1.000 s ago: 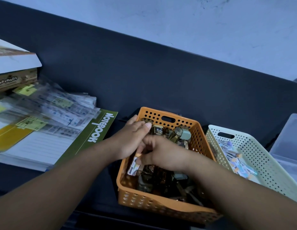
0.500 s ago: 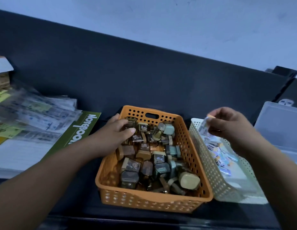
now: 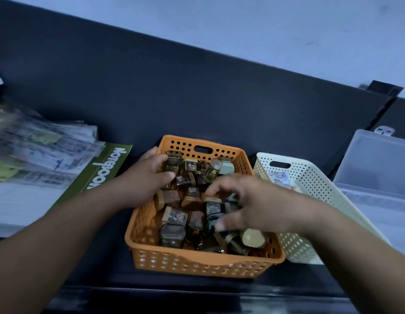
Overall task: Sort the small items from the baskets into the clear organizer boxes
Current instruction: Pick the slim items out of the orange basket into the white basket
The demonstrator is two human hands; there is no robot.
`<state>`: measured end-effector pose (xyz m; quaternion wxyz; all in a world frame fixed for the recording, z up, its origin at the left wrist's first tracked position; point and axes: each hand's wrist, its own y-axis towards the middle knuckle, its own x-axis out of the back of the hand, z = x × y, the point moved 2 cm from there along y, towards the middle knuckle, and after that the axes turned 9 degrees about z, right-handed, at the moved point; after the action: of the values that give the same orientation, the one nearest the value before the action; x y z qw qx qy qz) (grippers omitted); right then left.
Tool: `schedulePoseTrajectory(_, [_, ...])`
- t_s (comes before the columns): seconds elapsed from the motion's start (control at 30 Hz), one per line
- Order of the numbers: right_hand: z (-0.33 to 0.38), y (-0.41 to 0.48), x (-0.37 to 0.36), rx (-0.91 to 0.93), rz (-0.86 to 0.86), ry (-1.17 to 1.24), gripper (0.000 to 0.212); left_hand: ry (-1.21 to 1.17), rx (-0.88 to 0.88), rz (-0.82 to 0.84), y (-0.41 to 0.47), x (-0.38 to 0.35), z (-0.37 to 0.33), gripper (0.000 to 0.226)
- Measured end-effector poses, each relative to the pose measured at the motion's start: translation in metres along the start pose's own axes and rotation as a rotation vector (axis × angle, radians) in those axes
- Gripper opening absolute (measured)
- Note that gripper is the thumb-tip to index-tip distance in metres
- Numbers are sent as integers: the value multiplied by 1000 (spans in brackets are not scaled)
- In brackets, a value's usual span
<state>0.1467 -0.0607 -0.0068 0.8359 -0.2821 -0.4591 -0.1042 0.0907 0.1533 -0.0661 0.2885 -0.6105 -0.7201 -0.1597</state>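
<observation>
The left hand (image 3: 144, 177) comes in from 8 o'clock and lies over the left rim of the orange basket (image 3: 197, 261), its fingers bent loosely against the bottles (image 3: 174, 217) in the basket's 10 o'clock corner; whether its grip closes on one cannot be told. The right hand (image 3: 255, 207) reaches in from 4 o'clock, palm down and blurred, its grip spread, with curved fingers hovering over the bottles at the basket's middle and nothing seen held. The orange basket is perforated plastic with a slot handle, and stands on the dark matte surface (image 3: 197, 98). The bottles are small, squarish, amber glass with tan or pale caps and printed labels, and lie jumbled on their sides. Just beside the basket at 3 o'clock stands a cream basket (image 3: 310, 177) of the same dotted plastic, with pale packets (image 3: 280, 177) inside. Further toward 3 o'clock lies a clear box (image 3: 378, 168), frosted and smooth, its lid raised. At 9 o'clock a green notebook (image 3: 101, 171) lies under glossy sleeves (image 3: 49, 150).
</observation>
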Motion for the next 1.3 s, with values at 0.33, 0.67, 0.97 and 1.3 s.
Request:
schedulePoseTrajectory(0.33, [-10, 53, -10, -33, -116, -66, 45, 16, 8, 4, -1, -1, -1, 60])
schedulePoseTrajectory(0.67, [-3, 14, -3, -22, 228, -110, 35, 30, 6, -5, 1, -1, 0, 59])
schedulePoseTrajectory(0.97, [2, 36, -35, 10, 189, -597, 26, 36, 4, -3, -1, -1, -1, 57])
schedulePoseTrajectory(1.3, [7, 38, -40, 30, 235, -435, 19, 33, 0, -3, -1, -1, 0, 57])
